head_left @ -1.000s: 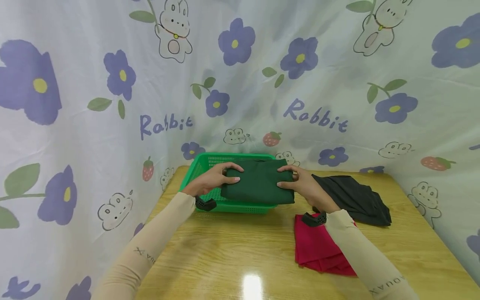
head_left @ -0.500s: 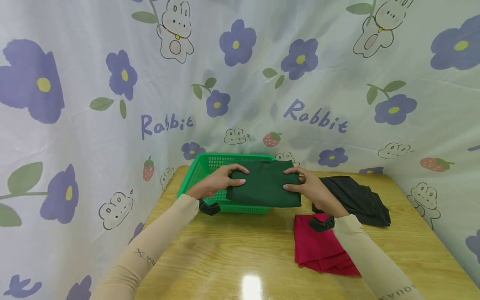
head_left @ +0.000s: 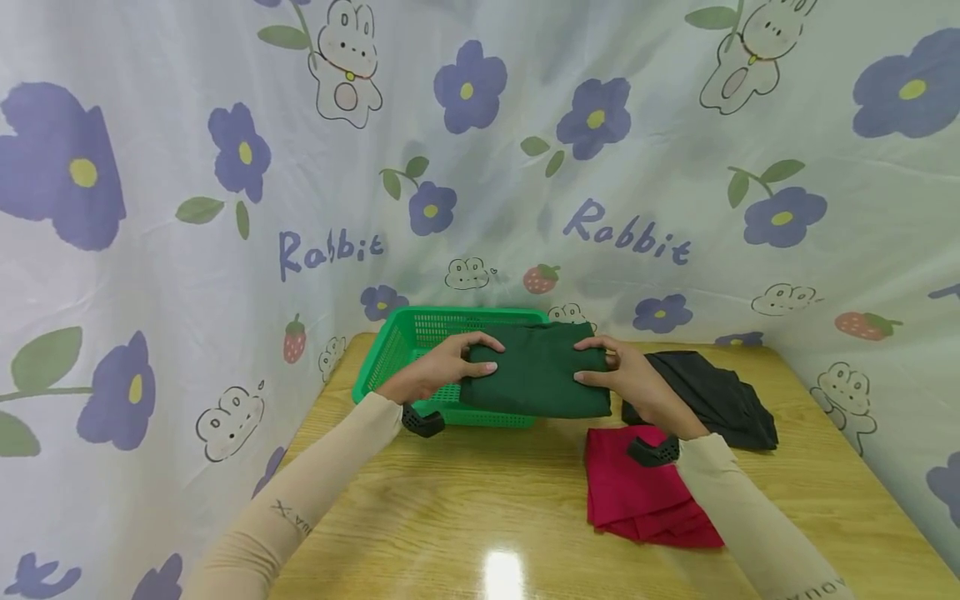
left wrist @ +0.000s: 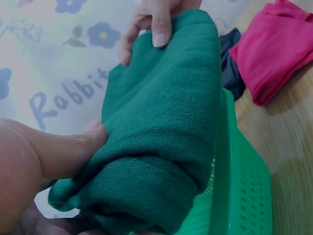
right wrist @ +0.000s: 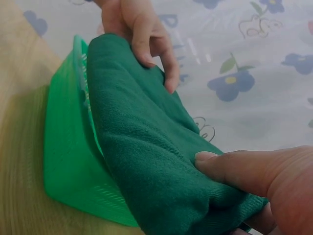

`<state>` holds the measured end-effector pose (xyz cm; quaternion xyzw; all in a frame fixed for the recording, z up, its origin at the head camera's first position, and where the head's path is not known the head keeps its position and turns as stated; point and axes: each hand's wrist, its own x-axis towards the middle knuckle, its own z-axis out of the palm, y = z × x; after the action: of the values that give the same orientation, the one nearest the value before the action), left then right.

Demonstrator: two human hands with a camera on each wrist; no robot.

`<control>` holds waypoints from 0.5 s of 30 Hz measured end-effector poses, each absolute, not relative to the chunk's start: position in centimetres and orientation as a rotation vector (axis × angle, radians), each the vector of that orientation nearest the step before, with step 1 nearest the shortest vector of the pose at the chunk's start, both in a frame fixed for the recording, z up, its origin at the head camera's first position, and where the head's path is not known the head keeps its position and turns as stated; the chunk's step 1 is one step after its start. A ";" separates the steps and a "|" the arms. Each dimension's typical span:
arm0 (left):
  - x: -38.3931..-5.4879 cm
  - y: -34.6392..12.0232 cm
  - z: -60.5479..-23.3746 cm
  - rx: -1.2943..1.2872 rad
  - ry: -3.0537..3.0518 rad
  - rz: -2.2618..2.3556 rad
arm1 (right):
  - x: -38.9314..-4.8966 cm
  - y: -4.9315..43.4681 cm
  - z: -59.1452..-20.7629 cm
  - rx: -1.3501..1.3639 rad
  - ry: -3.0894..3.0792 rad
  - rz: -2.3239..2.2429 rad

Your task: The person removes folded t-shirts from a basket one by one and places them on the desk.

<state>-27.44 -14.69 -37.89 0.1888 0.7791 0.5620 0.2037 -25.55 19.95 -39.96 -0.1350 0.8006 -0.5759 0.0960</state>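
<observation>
A dark green folded garment (head_left: 536, 375) is held up over the right part of a green plastic basket (head_left: 386, 354). My left hand (head_left: 442, 367) grips its left end, the thumb on the near face and other fingers partly hidden behind. At the opposite end, my right hand (head_left: 633, 379) pinches the cloth in the same way. The left wrist view shows the rolled layers of the green garment (left wrist: 156, 112) close up, above the basket's rim. In the right wrist view, the basket (right wrist: 73, 152) stands below and beside the cloth.
To the right on the wooden table (head_left: 450, 517) lies a folded red cloth (head_left: 637, 492), partly under my right forearm. Behind it is a black folded cloth (head_left: 708, 396). A patterned curtain (head_left: 495, 183) hangs behind the table and along its sides.
Both hands have shifted a little to the right and slightly nearer, carrying the green garment with them. More of the basket's inside shows at the left. The red and black cloths stay put.
</observation>
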 end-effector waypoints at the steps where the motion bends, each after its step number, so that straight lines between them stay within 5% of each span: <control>1: -27.4 -14.6 -37.9 0.528 2.169 1.570 | -25.5 20.1 -40.0 -0.401 2.372 -1.707; 15: -26.4 -12.9 -37.7 0.566 2.160 1.574 | -24.5 21.5 -40.0 -0.355 2.396 -1.735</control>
<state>-26.39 -12.93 -37.68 0.2030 0.7741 0.5642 0.2033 -24.49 21.52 -40.04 -0.1187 0.8017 -0.5803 0.0809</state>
